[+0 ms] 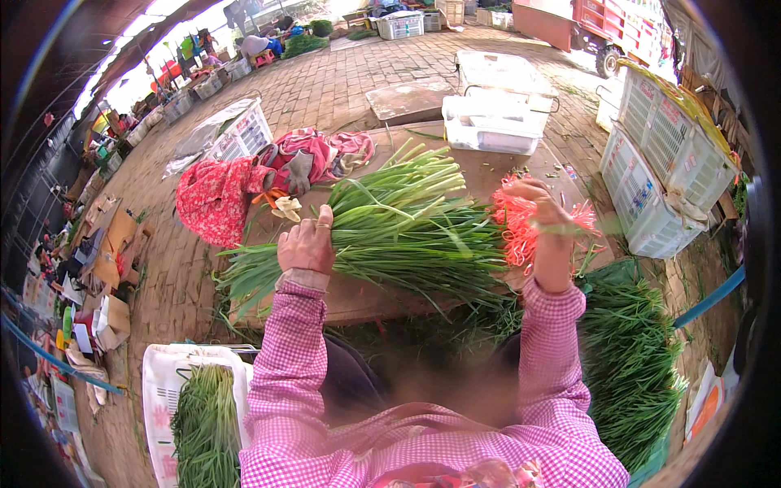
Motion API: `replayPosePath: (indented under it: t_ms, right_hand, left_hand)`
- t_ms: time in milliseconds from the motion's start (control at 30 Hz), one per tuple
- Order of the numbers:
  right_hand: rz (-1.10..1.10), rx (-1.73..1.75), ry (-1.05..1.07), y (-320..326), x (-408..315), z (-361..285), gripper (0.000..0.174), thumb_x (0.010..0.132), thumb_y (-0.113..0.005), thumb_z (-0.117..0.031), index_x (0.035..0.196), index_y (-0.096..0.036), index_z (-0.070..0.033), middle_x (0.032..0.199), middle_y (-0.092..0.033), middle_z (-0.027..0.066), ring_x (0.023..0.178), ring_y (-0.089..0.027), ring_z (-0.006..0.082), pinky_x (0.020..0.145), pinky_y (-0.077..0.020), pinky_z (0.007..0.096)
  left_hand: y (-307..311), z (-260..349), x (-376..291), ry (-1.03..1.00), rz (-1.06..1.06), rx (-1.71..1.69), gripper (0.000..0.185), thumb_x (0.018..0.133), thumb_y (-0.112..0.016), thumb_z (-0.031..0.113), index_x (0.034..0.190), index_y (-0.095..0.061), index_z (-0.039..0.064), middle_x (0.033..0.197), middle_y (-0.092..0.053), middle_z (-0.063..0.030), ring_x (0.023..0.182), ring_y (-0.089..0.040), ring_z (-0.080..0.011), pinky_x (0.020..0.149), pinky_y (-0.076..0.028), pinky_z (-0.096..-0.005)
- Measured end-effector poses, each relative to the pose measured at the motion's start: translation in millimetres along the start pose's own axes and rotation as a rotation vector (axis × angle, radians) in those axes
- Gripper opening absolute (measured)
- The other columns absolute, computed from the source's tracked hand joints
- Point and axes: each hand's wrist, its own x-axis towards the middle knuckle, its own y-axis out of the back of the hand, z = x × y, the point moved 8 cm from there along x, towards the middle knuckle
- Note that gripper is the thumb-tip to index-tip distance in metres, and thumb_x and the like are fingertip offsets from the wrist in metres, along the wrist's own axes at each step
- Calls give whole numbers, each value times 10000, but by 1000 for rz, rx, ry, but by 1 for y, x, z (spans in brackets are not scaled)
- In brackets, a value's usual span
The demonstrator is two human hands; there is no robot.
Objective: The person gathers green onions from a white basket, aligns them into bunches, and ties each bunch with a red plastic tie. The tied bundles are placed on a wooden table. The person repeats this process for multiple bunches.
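A long bunch of chive-like greens (396,229) lies across a low brown board table (366,310), its pale stem ends towards the upper right. My left hand (307,244) grips the leafy part near the bunch's left side, thumb on top. My right hand (542,198) is over a heap of pinkish-red ties (515,222) at the table's right, fingers bent downward. Motion blurs that hand, and whether a tie is between its fingers is not clear.
A red floral cloth (213,198) and grey gloves (299,172) lie at the table's left. Clear plastic bins (491,125) stand at the far edge. Stacked white crates (656,177) are right. More greens lie in a crate (152,396) lower left and in a heap (631,366) lower right.
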Motion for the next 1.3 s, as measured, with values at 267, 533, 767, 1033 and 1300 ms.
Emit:
replayPosePath:
  t_ms: [267, 533, 767, 1033, 1300]
  right_hand:
    - [-275, -895, 327, -104, -35, -17, 127, 778, -765, -238, 855, -733, -142, 926, -663, -16, 992, -602, 191, 1152, -282, 568]
    - [-293, -783, 394, -94, -36, -10, 95, 753, -765, -150, 760, -681, -108, 860, -636, -6, 916, -619, 181, 1139, -309, 545]
    - [-344, -875, 506, -106, -49, -11, 73, 756, -705, -98, 740, -635, -89, 827, -564, 9, 827, -594, 179, 1100, -377, 526]
    - [-98, -931, 217, -52, -23, 7, 56, 781, -664, -78, 773, -612, -60, 811, -571, 31, 783, -617, 213, 967, -464, 477]
    - [-199, -100, -343, -79, -44, 57, 194, 936, -670, -131, 1021, -733, 31, 992, -718, 116, 910, -643, 247, 862, -496, 357]
  left_hand:
    - [10, 36, -1, -174, 50, 32, 460, 850, -589, 147, 1305, -605, 207, 788, -547, 3, 692, -575, -187, 602, -423, -372]
    - [20, 35, 4, -193, 86, 21, 476, 848, -605, 142, 1315, -593, 232, 818, -536, -1, 709, -572, -176, 648, -432, -375]
    - [18, 13, 3, -111, 122, 73, 450, 849, -605, 139, 1286, -624, 243, 818, -509, 8, 728, -563, -169, 658, -418, -371]
    - [38, -24, -2, 25, 241, 171, 407, 832, -639, 131, 1226, -664, 229, 768, -499, 11, 676, -550, -178, 655, -406, -362]
    - [46, -22, -5, 12, 326, 171, 473, 839, -635, 121, 1297, -617, 235, 798, -512, 5, 666, -543, -175, 680, -413, -351]
